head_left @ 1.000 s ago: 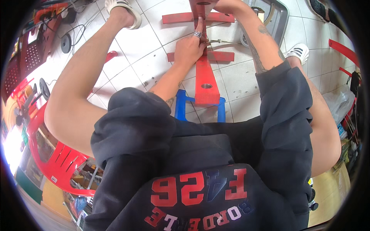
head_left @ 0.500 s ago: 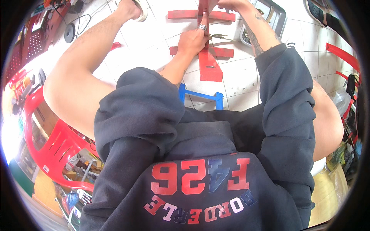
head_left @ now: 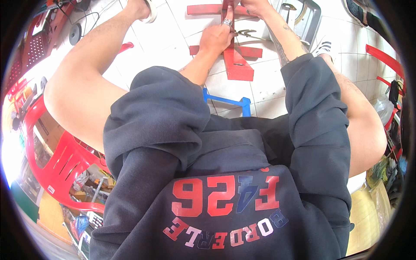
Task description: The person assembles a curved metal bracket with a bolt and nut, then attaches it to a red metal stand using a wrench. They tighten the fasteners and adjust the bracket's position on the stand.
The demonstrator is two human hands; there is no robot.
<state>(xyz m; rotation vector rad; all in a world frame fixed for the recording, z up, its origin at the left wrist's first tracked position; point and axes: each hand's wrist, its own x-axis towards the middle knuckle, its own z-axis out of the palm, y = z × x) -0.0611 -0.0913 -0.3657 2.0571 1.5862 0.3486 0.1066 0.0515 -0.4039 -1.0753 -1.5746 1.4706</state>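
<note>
A red metal frame (head_left: 237, 65) of one long bar and two crossbars lies on the white tile floor between my bare knees. My left hand (head_left: 216, 38), a ring on one finger, is closed on the long bar near the lower crossbar (head_left: 253, 52). My right hand (head_left: 255, 6) grips the top of the same bar near the upper crossbar (head_left: 203, 8) and is partly cut off by the picture's edge. A pair of dark pliers (head_left: 247, 33) lies on the tiles right next to my left hand. My dark hooded sweater fills the lower half of the view.
A blue metal bracket (head_left: 230, 102) sits on the floor close below the frame. A grey tray (head_left: 308, 19) holding tools stands at the top right. A red plastic chair (head_left: 56, 160) is at the left, with red parts (head_left: 381, 56) and clutter along the right edge.
The view has tipped down, so the frame and both hands now sit higher, near the top edge. Both hands stay on the red frame.
</note>
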